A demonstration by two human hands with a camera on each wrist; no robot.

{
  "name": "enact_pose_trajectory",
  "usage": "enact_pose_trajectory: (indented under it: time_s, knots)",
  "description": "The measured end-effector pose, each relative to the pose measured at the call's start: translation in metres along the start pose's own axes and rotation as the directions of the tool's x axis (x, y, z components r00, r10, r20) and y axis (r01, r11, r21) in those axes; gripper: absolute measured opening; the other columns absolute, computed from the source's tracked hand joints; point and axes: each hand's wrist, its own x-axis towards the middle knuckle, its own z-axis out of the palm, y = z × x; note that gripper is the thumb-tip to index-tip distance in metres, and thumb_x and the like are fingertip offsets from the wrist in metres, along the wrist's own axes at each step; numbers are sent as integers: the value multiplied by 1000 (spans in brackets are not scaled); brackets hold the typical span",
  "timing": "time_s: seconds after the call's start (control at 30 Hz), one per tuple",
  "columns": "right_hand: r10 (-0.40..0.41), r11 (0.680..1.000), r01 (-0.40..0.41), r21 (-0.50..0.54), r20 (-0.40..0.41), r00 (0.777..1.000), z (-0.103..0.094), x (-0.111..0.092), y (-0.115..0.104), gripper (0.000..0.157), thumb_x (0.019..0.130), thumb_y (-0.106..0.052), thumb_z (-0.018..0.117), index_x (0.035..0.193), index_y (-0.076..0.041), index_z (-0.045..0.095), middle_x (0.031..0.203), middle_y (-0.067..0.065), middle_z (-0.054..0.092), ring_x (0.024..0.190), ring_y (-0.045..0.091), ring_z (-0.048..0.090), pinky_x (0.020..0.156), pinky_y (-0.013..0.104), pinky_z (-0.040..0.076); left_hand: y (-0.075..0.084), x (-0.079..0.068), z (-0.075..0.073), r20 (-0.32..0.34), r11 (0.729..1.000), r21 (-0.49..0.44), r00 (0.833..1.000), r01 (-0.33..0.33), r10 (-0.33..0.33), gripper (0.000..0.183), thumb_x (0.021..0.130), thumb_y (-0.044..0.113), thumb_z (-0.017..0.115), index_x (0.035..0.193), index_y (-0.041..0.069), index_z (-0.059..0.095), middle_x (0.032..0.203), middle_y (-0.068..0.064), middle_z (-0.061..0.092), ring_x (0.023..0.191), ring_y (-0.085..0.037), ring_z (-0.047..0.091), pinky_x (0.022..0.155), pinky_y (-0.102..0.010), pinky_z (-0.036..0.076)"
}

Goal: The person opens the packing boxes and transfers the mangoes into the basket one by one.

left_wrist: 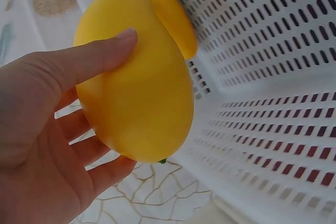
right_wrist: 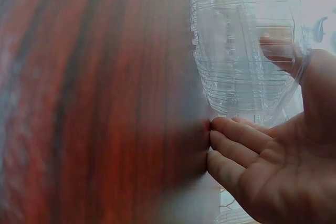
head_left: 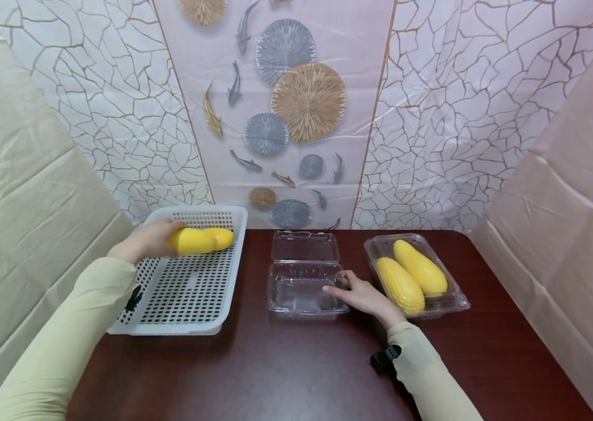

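Yellow, smooth, rounded squash-like piece with a small green tip (left_wrist: 139, 87) sits in the left hand (head_left: 149, 238), and my left wrist view shows the thumb laid across one side and the fingers (left_wrist: 89, 148) curled round the other, clamped on it. It is at the far part of the white, perforated plastic basket (head_left: 170, 329). Behind it I see a second yellow piece (left_wrist: 176, 19), close against the basket's slotted wall; from this angle I cannot tell whether the two touch.

On my other side, the right hand (head_left: 362, 295) grips the near-right side of the open, clear plastic clamshell container (head_left: 296, 295). Through the plastic in my right wrist view I make out the thumb on the inner side, apart from the other fingers (right_wrist: 244, 135), which lie close together outside, low by the dark red-brown, glossy tabletop (head_left: 286, 374). The container's clear lid (head_left: 304, 248) lies folded back on the far side.

Just beyond that hand, to its right, I have another clear plastic container (head_left: 454, 299) with two yellow pieces (head_left: 402, 286) lying side by side at a slant in it.

Farther out, pale sleeves (head_left: 65, 339) cover both forearms, and a printed backdrop (head_left: 365, 35) with discs and fish hangs behind the tabletop.
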Motion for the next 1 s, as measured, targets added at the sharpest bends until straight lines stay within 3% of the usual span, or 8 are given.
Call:
enact_pose_trajectory:
  time_s: [0.23, 0.47, 1.0]
  knots:
    - [-3, 1000, 3, 6, -1, 1000, 2, 0, 2, 91, 92, -66, 59, 151, -2, 35, 153, 26, 41, 135, 38, 47, 106, 57, 40, -6, 2, 16, 43, 998, -30, 998, 56, -55, 72, 76, 5, 84, 140, -3, 53, 126, -26, 59, 113, -42, 55, 100, -65, 39]
    - [1, 1000, -1, 8, -6, 1000, 2, -1, 1, 88, 93, -63, 60, 151, -1, 36, 153, 25, 42, 137, 38, 46, 107, 56, 39, -5, 2, 25, 101, 995, 11, 990, 98, -99, 73, 77, 7, 85, 141, -2, 52, 125, -25, 59, 111, -41, 56, 98, -63, 41]
    - [-1, 1000, 1, -7, -22, 1000, 1, -1, 2, 84, 94, -61, 59, 151, -3, 37, 151, 23, 45, 133, 37, 49, 106, 56, 40, 0, 4, 30, 122, 991, 28, 984, 131, -133, 80, 77, 6, 85, 146, -3, 46, 135, -29, 53, 120, -45, 52, 103, -64, 38]
